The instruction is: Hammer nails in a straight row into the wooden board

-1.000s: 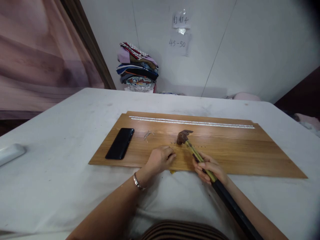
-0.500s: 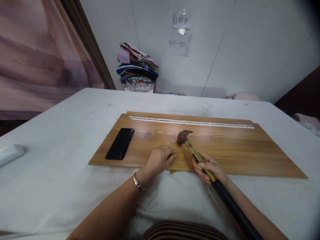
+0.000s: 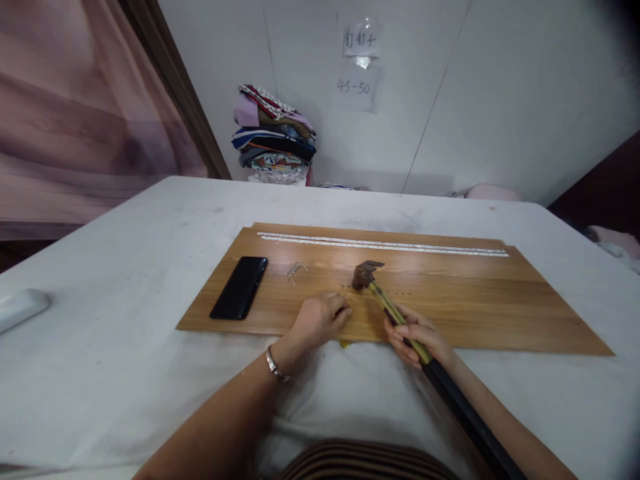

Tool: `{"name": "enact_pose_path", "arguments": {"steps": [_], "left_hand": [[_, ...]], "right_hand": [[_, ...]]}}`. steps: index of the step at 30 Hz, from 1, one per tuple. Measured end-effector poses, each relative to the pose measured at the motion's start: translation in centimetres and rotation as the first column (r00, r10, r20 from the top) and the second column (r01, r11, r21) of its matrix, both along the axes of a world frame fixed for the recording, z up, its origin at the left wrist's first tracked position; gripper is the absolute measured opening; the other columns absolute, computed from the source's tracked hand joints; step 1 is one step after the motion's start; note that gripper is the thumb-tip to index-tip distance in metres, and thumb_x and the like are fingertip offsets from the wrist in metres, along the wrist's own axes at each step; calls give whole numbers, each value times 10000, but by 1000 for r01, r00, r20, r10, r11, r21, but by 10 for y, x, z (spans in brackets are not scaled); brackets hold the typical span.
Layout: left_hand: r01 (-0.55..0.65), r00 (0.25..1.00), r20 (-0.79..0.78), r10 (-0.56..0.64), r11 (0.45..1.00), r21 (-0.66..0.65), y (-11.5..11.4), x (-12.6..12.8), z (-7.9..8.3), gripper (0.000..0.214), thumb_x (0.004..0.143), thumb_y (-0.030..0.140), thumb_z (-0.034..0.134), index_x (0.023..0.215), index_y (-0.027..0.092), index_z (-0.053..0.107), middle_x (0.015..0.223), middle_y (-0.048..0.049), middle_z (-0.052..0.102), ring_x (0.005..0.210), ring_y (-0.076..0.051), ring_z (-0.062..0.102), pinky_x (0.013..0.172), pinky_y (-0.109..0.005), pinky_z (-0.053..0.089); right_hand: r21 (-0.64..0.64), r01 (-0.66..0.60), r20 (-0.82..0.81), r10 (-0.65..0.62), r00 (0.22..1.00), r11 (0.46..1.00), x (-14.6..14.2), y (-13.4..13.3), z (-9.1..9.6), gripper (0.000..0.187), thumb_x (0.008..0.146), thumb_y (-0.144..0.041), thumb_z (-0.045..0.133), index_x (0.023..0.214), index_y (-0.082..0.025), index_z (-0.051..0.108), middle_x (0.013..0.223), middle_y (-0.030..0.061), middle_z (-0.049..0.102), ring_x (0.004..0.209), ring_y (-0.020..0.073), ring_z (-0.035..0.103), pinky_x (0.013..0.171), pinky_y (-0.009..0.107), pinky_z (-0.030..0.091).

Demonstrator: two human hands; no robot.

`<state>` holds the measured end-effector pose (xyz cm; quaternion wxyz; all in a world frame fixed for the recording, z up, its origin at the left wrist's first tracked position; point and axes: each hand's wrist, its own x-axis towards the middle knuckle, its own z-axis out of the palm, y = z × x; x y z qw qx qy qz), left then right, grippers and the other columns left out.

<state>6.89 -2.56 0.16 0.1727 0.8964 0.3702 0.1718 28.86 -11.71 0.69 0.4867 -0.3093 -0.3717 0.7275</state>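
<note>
My right hand (image 3: 420,337) is wrapped round the handle of a claw hammer (image 3: 400,317), well up towards its head. The rusty brown hammer head (image 3: 364,275) is on or just above a wooden board (image 3: 480,300); I cannot tell if they touch. Beneath and beside the head runs a row of small dark dots (image 3: 400,293), perhaps nail heads. My left hand (image 3: 323,317) rests on the board's near part, left of the hammer, fingers curled in with nothing seen in them. A small pile of nails (image 3: 296,271) lies beyond my left hand.
A black phone (image 3: 240,288) lies on the board's left end. Two white measuring strips (image 3: 385,246) run along its far side. White cloth (image 3: 125,267) covers the table beneath. Folded clothes (image 3: 275,137) are stacked by the wall, and a white object (image 3: 23,310) sits far left.
Almost nothing differs. The hammer head seems shifted very slightly left; both hands keep their places and grips.
</note>
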Motion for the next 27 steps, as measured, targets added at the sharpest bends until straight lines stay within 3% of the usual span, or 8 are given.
{"name": "enact_pose_path", "arguments": {"steps": [15, 21, 27], "left_hand": [[3, 1000, 3, -3, 1000, -17, 0, -1, -2, 150, 898, 259, 532, 824, 195, 645, 826, -18, 684, 787, -138, 620, 715, -236, 436], [4, 1000, 26, -4, 1000, -31, 0, -1, 1, 147, 897, 254, 532, 818, 198, 643, 805, -14, 673, 775, -135, 614, 711, -234, 439], [5, 1000, 16, -4, 1000, -17, 0, -1, -1, 158, 898, 262, 526, 820, 194, 647, 810, -15, 674, 763, -131, 607, 700, -230, 437]], "right_hand": [[-3, -17, 47, 17, 999, 1000, 1, -1, 2, 184, 815, -271, 624, 952, -178, 543, 504, -94, 475, 271, 22, 292, 273, 124, 303], [-11, 1, 23, -1, 1000, 1000, 0, -1, 2, 234, 811, -254, 625, 1021, -191, 544, 586, -86, 504, 283, 14, 304, 269, 122, 300], [-10, -5, 3, 5, 1000, 1000, 0, -2, 2, 171, 807, -249, 635, 943, -190, 549, 560, -88, 492, 279, 15, 302, 265, 121, 311]]}}
